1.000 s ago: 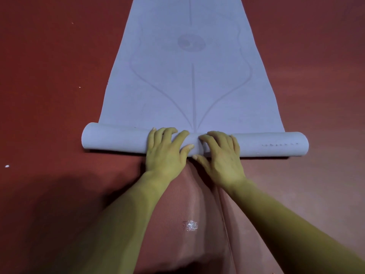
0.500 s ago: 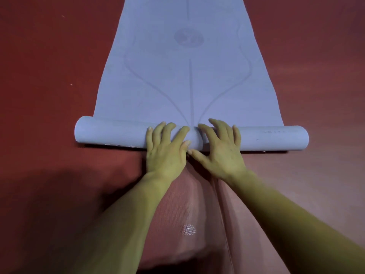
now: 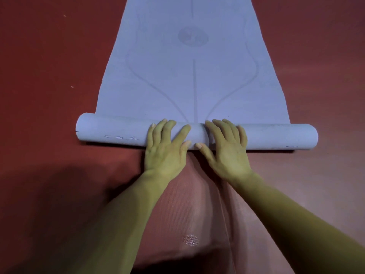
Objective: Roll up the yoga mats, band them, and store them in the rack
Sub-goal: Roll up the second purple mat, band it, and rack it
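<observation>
The far end of the mat (image 3: 193,80) runs off the top of the view and its printed lines are faint, while its rolled near end lies across the red floor (image 3: 49,76) under the left hand (image 3: 166,153) and right hand (image 3: 229,153), both flat with fingers straight, pressing side by side on the roll's middle.

One view only here, a wide-angle camera on the person's head, looking forward and steeply down over both forearms onto the floor (image 3: 39,56). It sits close in: the left hand (image 3: 166,151) and right hand (image 3: 229,153) land mid-frame. The mat (image 3: 193,82) runs away out of the top edge.
</observation>
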A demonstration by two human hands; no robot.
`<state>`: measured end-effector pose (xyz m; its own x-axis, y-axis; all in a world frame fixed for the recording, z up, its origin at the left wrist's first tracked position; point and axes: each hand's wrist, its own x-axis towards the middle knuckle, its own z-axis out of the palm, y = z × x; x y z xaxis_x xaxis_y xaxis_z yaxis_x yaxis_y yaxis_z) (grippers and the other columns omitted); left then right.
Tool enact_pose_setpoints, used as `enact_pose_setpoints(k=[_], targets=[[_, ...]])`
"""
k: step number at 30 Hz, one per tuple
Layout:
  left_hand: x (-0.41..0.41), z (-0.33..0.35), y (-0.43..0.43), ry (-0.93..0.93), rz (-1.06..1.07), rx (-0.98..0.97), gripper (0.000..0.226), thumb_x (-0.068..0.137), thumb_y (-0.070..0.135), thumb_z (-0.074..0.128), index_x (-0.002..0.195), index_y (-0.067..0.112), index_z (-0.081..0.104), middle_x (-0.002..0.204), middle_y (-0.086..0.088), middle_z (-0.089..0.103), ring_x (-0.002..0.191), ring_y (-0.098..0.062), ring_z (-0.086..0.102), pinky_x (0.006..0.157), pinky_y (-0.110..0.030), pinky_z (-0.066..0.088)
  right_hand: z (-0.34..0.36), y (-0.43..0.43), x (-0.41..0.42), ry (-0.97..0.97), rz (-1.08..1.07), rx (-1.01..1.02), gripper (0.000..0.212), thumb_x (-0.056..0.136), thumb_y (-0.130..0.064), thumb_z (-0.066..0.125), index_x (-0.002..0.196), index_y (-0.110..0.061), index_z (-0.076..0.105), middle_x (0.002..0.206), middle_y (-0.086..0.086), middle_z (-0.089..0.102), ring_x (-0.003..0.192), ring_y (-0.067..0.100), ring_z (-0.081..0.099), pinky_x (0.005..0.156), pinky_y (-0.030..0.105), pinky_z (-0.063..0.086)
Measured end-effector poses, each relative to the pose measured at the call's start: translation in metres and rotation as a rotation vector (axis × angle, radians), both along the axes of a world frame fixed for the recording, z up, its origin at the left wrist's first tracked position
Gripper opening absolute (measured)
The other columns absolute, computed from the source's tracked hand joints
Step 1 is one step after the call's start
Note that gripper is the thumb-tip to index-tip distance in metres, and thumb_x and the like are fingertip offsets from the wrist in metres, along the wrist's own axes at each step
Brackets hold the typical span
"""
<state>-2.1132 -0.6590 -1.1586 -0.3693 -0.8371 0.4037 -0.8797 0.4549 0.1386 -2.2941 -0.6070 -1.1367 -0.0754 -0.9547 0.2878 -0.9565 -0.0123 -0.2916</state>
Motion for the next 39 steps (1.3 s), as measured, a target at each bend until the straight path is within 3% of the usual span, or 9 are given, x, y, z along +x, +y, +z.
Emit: enact_pose_setpoints(k=[8,15,20,26,33,37,39], targets=[[-0.003,0.001,-0.004,0.005,0.01,-0.022,0.046,0.098,0.044,0.047,0.138,0.025,0.058,0.139,-0.015,0.05,0.138,-0.038,0.038,0.121,-0.055,0.02,-0.005,-0.016,-0.009,0.054,0.002,-0.004,0.055,0.099,-0.059,0.044,0.138,-0.023,0.058,0.137,0.003,0.057,0.134,0.029,0.046,0.117,0.046,0.018],[-0.012,0.008,-0.03,-0.082,0.032,0.043,0.045,0.098,0.043,0.043,0.137,0.027,0.057,0.136,-0.012,0.053,0.13,-0.038,0.046,0.12,-0.054,0.021,0.006,-0.03,-0.011,0.012,-0.034,0.002,0.062,0.092,-0.062,0.053,0.139,-0.023,0.058,0.14,0.009,0.05,0.134,0.028,0.043,0.117,0.052,0.02],[-0.014,0.01,-0.039,-0.097,0.024,0.03,0.044,0.098,0.041,0.043,0.137,0.025,0.057,0.133,-0.014,0.053,0.126,-0.04,0.047,0.119,-0.055,0.022,-0.001,-0.036,-0.024,0.065,0.032,-0.007,0.059,0.093,-0.064,0.055,0.135,-0.023,0.06,0.132,0.005,0.056,0.124,0.028,0.05,0.113,0.051,0.028],[-0.008,0.004,-0.036,-0.123,-0.055,-0.024,0.05,0.097,0.042,0.041,0.144,0.027,0.05,0.137,-0.016,0.039,0.132,-0.035,0.037,0.12,-0.054,0.014,0.0,-0.048,-0.027,0.026,0.029,0.028,0.054,0.095,-0.062,0.05,0.132,-0.024,0.063,0.127,0.003,0.057,0.12,0.028,0.052,0.11,0.048,0.028],[-0.015,0.039,-0.06,-0.265,-0.019,0.257,0.052,0.096,0.043,0.035,0.144,0.028,0.05,0.136,-0.015,0.052,0.132,-0.036,0.045,0.119,-0.053,0.02,0.016,-0.067,-0.031,-0.023,0.035,0.12,0.065,0.094,-0.066,0.045,0.138,-0.021,0.058,0.129,0.004,0.057,0.123,0.029,0.051,0.115,0.05,0.023],[-0.028,0.05,-0.067,-0.295,0.019,0.394,0.052,0.1,0.039,0.048,0.151,0.031,0.042,0.148,-0.013,0.044,0.142,-0.034,0.034,0.12,-0.051,0.003,0.011,-0.068,-0.036,-0.01,0.087,0.092,0.063,0.091,-0.066,0.049,0.134,-0.022,0.06,0.13,0.009,0.057,0.12,0.035,0.052,0.112,0.049,0.023],[-0.033,0.057,-0.072,-0.308,0.023,0.481,0.054,0.104,0.04,0.041,0.157,0.034,0.028,0.158,-0.01,0.03,0.15,-0.03,0.019,0.121,-0.048,-0.007,0.009,-0.074,-0.039,-0.019,0.078,0.106,0.061,0.091,-0.065,0.048,0.133,-0.023,0.062,0.129,0.009,0.058,0.12,0.034,0.053,0.111,0.047,0.022]])
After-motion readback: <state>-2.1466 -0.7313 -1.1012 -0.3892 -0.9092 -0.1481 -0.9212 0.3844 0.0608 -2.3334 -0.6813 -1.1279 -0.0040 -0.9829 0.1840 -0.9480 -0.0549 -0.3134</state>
